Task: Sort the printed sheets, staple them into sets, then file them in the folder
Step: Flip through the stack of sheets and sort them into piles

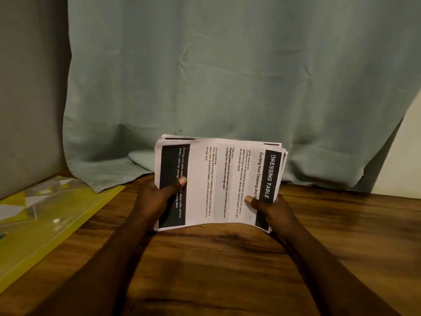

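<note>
Much of each hand is hidden: the fingers of both lie behind the stack of printed sheets (pixel 218 183), so only the thumbs and the backs of the hands show. How many sheets the stack holds cannot be told; only staggered edges show along its far side and right side. The smaller print on the top sheet is too fine to read in full, and the thumbs cover some words. The yellow folder (pixel 45 224), well off to the left of the left hand, is cut off by the picture's left edge, and its printed pattern is hard to make out under the glare.

The stack is white paper, turned sideways so that the text runs from far to near. The top sheet carries a black band along its right side reading "DRESSING TABLE", a bold heading beside it beginning "Curling Iron Cleaning", and a second black block with white text along its left side. The stack bows slightly, its near edge lifted just above the wooden table (pixel 227 270).

The left hand (pixel 157 197) clamps the stack's left side, thumb pressed flat on the black block. The right hand (pixel 271 210) clamps the right side near the closer corner, thumb on the heading. Both forearms reach forward from the bottom corners, converging on the stack. Beyond the hands, a grey-green curtain (pixel 227 76) hangs down onto the table.
</note>
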